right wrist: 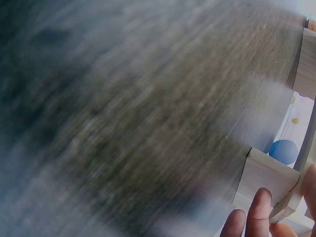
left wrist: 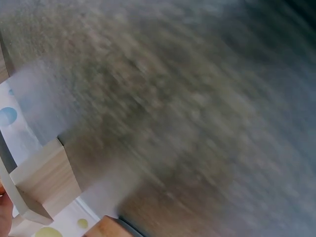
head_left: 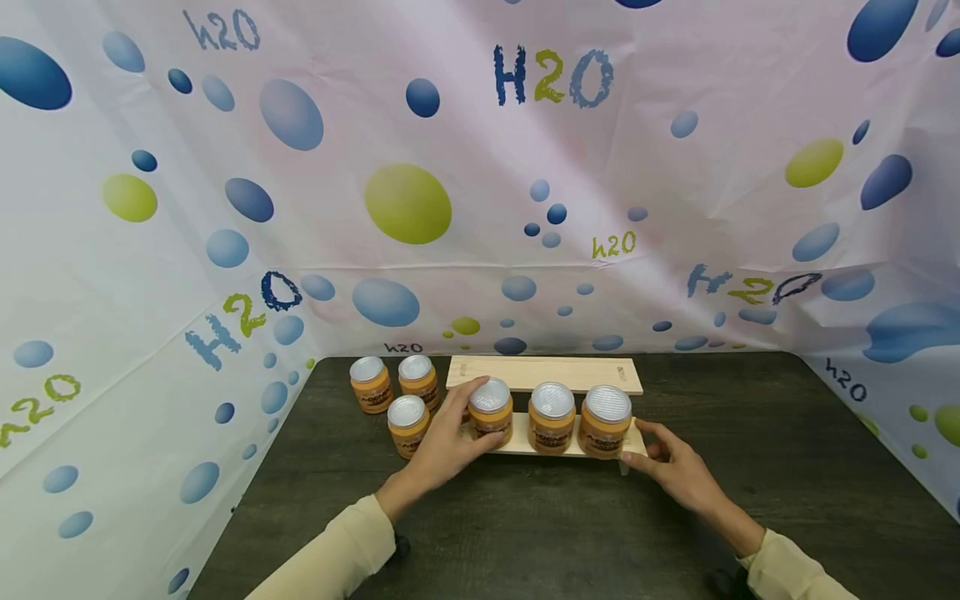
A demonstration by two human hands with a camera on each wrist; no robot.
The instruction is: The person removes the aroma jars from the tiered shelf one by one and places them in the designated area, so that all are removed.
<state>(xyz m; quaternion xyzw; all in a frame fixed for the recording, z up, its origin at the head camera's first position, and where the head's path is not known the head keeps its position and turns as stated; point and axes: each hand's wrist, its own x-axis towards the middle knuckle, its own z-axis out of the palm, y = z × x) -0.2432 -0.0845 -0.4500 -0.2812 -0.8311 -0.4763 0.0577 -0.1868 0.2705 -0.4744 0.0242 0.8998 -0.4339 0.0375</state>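
Orange silver-lidded round jars (head_left: 552, 421) stand on a low pale wooden bench (head_left: 521, 438), before a long pale wooden board (head_left: 543, 375) (three more jars (head_left: 372, 388) stand left of both), on a dark wood-grain table (head_left: 495, 525)

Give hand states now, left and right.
Left hand: closed, holding a silver-lidded orange jar.
Right hand: closed, pinching the right end of the wooden stand.
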